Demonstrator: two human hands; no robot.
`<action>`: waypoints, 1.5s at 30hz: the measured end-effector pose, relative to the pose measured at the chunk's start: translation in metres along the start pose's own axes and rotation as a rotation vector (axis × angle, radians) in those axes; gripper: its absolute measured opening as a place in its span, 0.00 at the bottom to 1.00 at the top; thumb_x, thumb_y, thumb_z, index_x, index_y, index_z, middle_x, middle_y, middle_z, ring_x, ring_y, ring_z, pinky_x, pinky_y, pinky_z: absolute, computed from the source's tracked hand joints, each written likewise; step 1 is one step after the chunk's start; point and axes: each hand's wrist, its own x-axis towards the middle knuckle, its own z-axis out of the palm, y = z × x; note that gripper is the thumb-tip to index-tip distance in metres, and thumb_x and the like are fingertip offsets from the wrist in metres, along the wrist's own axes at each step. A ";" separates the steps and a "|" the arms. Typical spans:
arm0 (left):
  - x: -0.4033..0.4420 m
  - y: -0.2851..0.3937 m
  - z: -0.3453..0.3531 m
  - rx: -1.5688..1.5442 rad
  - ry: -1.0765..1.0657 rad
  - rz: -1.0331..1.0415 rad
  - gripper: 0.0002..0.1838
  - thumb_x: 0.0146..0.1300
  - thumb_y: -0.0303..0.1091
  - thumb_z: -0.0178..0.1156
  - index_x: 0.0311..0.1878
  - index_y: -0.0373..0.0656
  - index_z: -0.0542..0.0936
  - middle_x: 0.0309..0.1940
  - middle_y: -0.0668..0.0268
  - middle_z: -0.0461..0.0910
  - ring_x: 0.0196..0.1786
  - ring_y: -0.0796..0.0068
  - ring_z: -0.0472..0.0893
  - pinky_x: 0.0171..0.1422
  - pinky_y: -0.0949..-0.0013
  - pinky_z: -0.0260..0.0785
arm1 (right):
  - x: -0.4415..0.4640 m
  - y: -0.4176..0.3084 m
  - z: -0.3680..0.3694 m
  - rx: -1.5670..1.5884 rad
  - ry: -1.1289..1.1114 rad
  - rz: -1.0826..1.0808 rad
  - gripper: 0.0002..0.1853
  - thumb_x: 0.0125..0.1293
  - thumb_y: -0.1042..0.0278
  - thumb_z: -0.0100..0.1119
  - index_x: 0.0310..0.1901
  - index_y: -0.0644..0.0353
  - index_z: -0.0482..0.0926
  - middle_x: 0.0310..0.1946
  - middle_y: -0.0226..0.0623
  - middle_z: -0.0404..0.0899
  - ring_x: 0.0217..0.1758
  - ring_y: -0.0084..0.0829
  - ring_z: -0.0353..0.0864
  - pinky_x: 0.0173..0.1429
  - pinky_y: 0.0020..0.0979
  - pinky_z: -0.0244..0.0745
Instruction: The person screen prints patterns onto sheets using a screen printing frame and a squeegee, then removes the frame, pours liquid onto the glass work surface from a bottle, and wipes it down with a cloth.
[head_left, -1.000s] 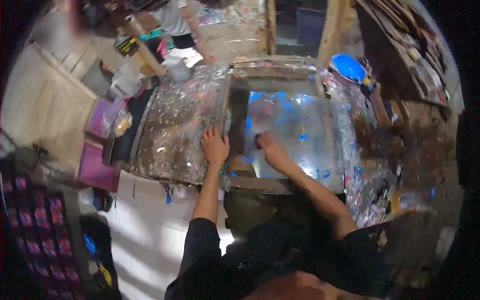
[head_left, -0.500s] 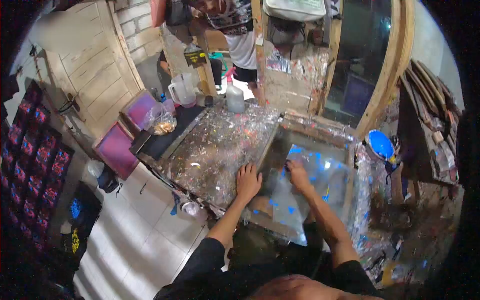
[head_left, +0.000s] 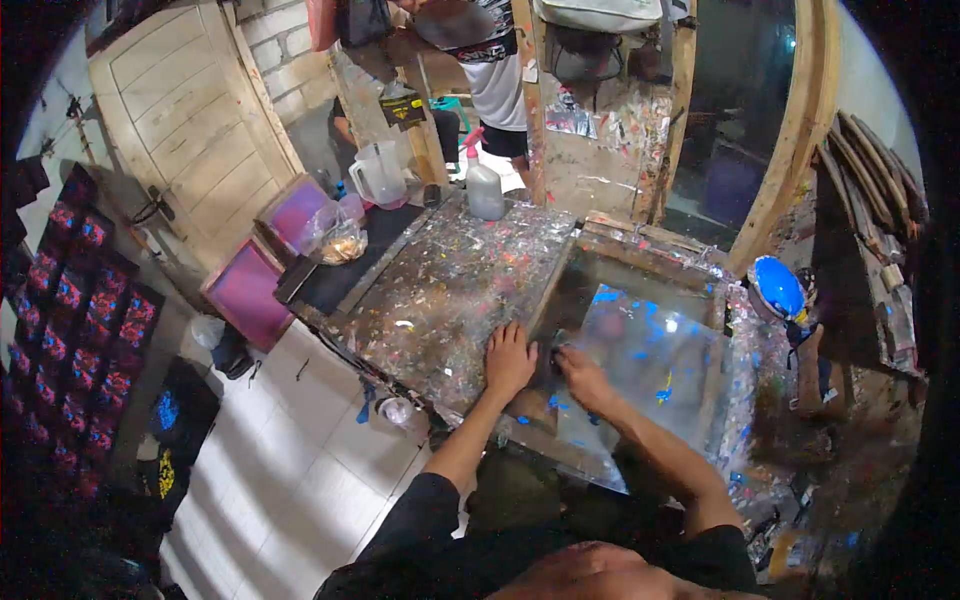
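Observation:
My left hand (head_left: 510,362) lies flat with fingers apart on the paint-spattered tabletop (head_left: 455,290), beside the wooden frame's left edge. My right hand (head_left: 583,382) is closed over the left part of the framed surface. A small dark thing shows at its fingertips, too hidden to name. Under and beside that hand is a translucent pane (head_left: 645,375) with blue paint smears and one yellow streak. The pane lies inside the wooden frame (head_left: 650,252).
A spray bottle (head_left: 486,190) and a clear jug (head_left: 380,176) stand at the table's back, near a bag (head_left: 342,245). At right sits a blue bowl (head_left: 778,287). Purple screens (head_left: 247,293) lean at left. Another person (head_left: 497,90) stands beyond the table.
My right hand has moved left and nearer to me, off the pane's upper left part. My left hand stays flat on the table. The whole view has shifted slightly.

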 end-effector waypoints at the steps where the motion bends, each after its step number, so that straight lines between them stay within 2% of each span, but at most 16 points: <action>1: 0.001 0.000 0.001 -0.012 -0.005 -0.007 0.24 0.67 0.42 0.58 0.59 0.35 0.74 0.65 0.53 0.71 0.68 0.48 0.67 0.73 0.48 0.59 | 0.008 -0.001 -0.019 0.043 -0.172 0.233 0.20 0.66 0.75 0.49 0.59 0.65 0.75 0.59 0.54 0.74 0.62 0.55 0.73 0.66 0.46 0.70; 4: 0.002 0.001 -0.002 -0.011 0.002 0.014 0.24 0.67 0.42 0.57 0.59 0.35 0.74 0.64 0.53 0.71 0.67 0.48 0.67 0.73 0.48 0.59 | 0.026 0.069 -0.038 -0.109 -0.331 0.477 0.20 0.67 0.72 0.50 0.60 0.64 0.75 0.62 0.55 0.73 0.66 0.55 0.71 0.70 0.46 0.67; 5: 0.003 0.002 -0.001 -0.014 -0.008 0.012 0.24 0.67 0.42 0.57 0.59 0.35 0.74 0.64 0.53 0.71 0.67 0.48 0.67 0.72 0.48 0.59 | 0.011 0.087 -0.022 -0.377 -0.198 0.215 0.19 0.67 0.71 0.51 0.59 0.65 0.75 0.61 0.56 0.73 0.67 0.54 0.70 0.73 0.47 0.64; 9: 0.006 0.003 -0.003 -0.006 0.009 -0.010 0.24 0.67 0.42 0.57 0.59 0.35 0.74 0.63 0.52 0.72 0.67 0.49 0.68 0.72 0.49 0.59 | 0.019 -0.006 -0.020 0.064 -0.205 0.215 0.20 0.67 0.71 0.51 0.60 0.69 0.73 0.60 0.57 0.73 0.68 0.54 0.68 0.73 0.49 0.63; 13: 0.004 0.002 -0.002 -0.030 -0.037 -0.022 0.24 0.67 0.43 0.56 0.59 0.35 0.74 0.64 0.52 0.71 0.68 0.48 0.67 0.72 0.48 0.59 | 0.028 0.060 -0.029 -0.089 -0.108 0.307 0.19 0.64 0.68 0.58 0.55 0.68 0.78 0.60 0.53 0.75 0.65 0.54 0.71 0.71 0.45 0.66; 15: 0.003 0.002 -0.004 -0.018 -0.052 -0.022 0.24 0.68 0.43 0.56 0.59 0.35 0.74 0.65 0.52 0.71 0.69 0.48 0.66 0.73 0.48 0.58 | 0.031 0.045 -0.014 -0.032 -0.366 0.598 0.21 0.63 0.70 0.57 0.57 0.67 0.78 0.63 0.53 0.73 0.67 0.54 0.70 0.72 0.45 0.65; 18: 0.001 -0.002 0.007 0.017 -0.010 -0.009 0.24 0.68 0.43 0.56 0.61 0.35 0.74 0.65 0.52 0.71 0.69 0.48 0.66 0.74 0.49 0.58 | 0.014 -0.005 -0.004 -0.230 -0.223 0.168 0.26 0.62 0.76 0.49 0.64 0.67 0.72 0.67 0.56 0.69 0.68 0.54 0.68 0.73 0.49 0.63; 22: 0.000 0.002 0.000 -0.006 -0.027 -0.011 0.25 0.68 0.42 0.56 0.61 0.34 0.73 0.63 0.52 0.72 0.68 0.48 0.67 0.73 0.49 0.59 | 0.024 0.050 -0.015 -0.151 -0.120 0.476 0.28 0.61 0.76 0.51 0.65 0.65 0.71 0.68 0.59 0.67 0.69 0.53 0.68 0.72 0.51 0.63; 28: -0.006 0.002 -0.003 -0.011 -0.020 0.010 0.25 0.68 0.42 0.57 0.61 0.34 0.73 0.63 0.52 0.72 0.67 0.48 0.68 0.72 0.48 0.60 | 0.026 -0.044 -0.031 0.027 -0.331 0.295 0.20 0.65 0.72 0.58 0.58 0.65 0.73 0.53 0.58 0.77 0.52 0.59 0.78 0.57 0.49 0.75; 30: -0.001 0.001 0.000 -0.010 0.036 0.042 0.24 0.68 0.42 0.56 0.61 0.35 0.74 0.62 0.53 0.73 0.67 0.48 0.68 0.72 0.49 0.60 | 0.041 -0.039 -0.054 0.216 0.188 0.352 0.18 0.62 0.74 0.60 0.54 0.63 0.76 0.48 0.57 0.77 0.50 0.59 0.78 0.54 0.51 0.75; 32: -0.002 -0.003 0.014 0.025 0.054 0.015 0.24 0.68 0.42 0.56 0.60 0.34 0.75 0.62 0.53 0.73 0.67 0.48 0.68 0.72 0.48 0.60 | 0.048 -0.034 -0.080 0.198 0.064 0.696 0.16 0.63 0.75 0.56 0.53 0.63 0.77 0.48 0.57 0.76 0.51 0.59 0.78 0.55 0.50 0.75; 34: -0.001 -0.002 0.011 -0.001 0.022 0.028 0.24 0.68 0.43 0.56 0.59 0.34 0.75 0.61 0.53 0.73 0.67 0.48 0.68 0.71 0.47 0.59 | 0.030 -0.022 -0.081 -0.132 -0.288 0.591 0.20 0.56 0.77 0.60 0.53 0.69 0.76 0.55 0.58 0.74 0.60 0.55 0.75 0.57 0.49 0.75; 35: 0.002 -0.003 0.009 -0.017 0.015 0.016 0.24 0.68 0.43 0.56 0.58 0.34 0.75 0.61 0.52 0.73 0.67 0.48 0.68 0.71 0.46 0.59 | 0.020 -0.026 -0.071 -0.135 -0.287 0.598 0.20 0.56 0.77 0.60 0.53 0.69 0.76 0.55 0.58 0.74 0.60 0.55 0.75 0.57 0.49 0.75; 37: 0.006 0.002 0.004 -0.013 0.005 0.014 0.24 0.68 0.43 0.55 0.58 0.33 0.75 0.61 0.52 0.73 0.67 0.48 0.68 0.71 0.46 0.59 | -0.004 -0.037 -0.042 -0.333 -0.051 0.045 0.19 0.57 0.75 0.59 0.52 0.69 0.77 0.55 0.57 0.75 0.60 0.55 0.75 0.61 0.48 0.74; 40: 0.006 0.001 -0.002 0.024 -0.008 0.000 0.24 0.67 0.43 0.55 0.58 0.33 0.75 0.61 0.52 0.73 0.67 0.48 0.68 0.71 0.47 0.60 | 0.004 0.029 -0.029 -0.124 -0.188 0.425 0.18 0.57 0.75 0.56 0.50 0.70 0.78 0.56 0.58 0.76 0.63 0.54 0.74 0.68 0.47 0.70; 45: 0.008 -0.002 0.003 -0.003 -0.027 0.013 0.24 0.67 0.43 0.56 0.59 0.35 0.75 0.62 0.52 0.73 0.67 0.48 0.68 0.71 0.48 0.60 | 0.010 -0.014 0.001 -0.061 -0.037 0.283 0.19 0.61 0.77 0.49 0.53 0.72 0.77 0.56 0.59 0.77 0.66 0.52 0.73 0.74 0.48 0.63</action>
